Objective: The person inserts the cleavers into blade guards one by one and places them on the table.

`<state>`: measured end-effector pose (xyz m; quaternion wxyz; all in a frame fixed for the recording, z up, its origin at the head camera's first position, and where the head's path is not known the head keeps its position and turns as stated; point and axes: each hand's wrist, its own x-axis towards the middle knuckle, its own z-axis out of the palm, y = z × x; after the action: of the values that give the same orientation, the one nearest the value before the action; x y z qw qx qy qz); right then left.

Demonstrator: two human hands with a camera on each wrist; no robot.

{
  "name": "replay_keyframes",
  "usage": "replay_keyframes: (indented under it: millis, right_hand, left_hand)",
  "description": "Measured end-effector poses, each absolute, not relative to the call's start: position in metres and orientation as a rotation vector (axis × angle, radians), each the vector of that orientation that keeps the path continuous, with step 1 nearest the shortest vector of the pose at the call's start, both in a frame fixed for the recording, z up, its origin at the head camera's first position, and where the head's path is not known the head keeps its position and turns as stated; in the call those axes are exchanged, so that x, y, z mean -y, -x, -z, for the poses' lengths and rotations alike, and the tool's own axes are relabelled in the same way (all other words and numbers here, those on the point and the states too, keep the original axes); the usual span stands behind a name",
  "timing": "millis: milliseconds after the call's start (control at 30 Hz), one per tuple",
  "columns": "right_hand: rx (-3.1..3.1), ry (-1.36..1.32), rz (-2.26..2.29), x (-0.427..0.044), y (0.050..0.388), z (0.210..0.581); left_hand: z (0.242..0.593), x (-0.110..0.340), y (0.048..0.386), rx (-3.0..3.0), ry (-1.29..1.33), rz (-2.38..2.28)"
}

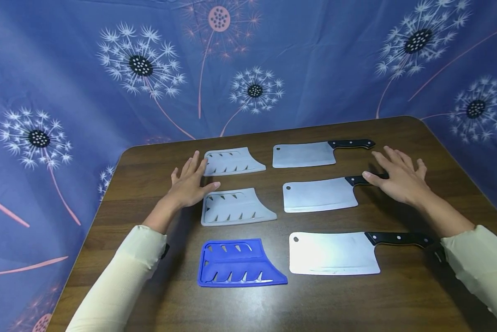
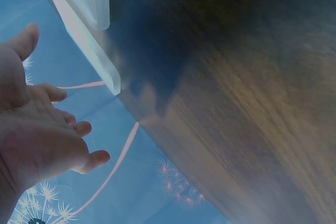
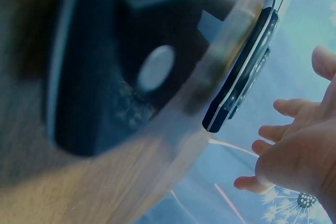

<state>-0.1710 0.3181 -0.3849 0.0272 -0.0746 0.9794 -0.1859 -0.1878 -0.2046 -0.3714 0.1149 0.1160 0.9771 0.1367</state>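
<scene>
Three cleavers lie in a column on the table, blades to the left and black handles to the right: a far cleaver (image 1: 304,155), a middle cleaver (image 1: 320,195) and a near cleaver (image 1: 334,253). Left of them lie a far white blade cover (image 1: 233,161), a middle white blade cover (image 1: 237,207) and a blue blade cover (image 1: 241,263). My left hand (image 1: 190,182), fingers spread, hovers by the left ends of the white covers. Above the middle cleaver's handle, my right hand (image 1: 402,177) is spread too and holds nothing. Both wrist views show loose, bare fingers.
The brown wooden table (image 1: 248,309) has rounded far corners. Behind and beside it hangs a blue cloth (image 1: 314,60) printed with dandelions. The near cleaver's handle reaches under the right forearm.
</scene>
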Motion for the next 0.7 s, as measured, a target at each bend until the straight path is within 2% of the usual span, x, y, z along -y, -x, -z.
replay_keyframes:
  millis: [700]
  right_hand:
    - [-3.009, 0.231, 0.572, -0.314, 0.203, 0.39]
  left_hand:
    - [0.381, 0.198, 0.213, -2.819, -0.359, -0.447]
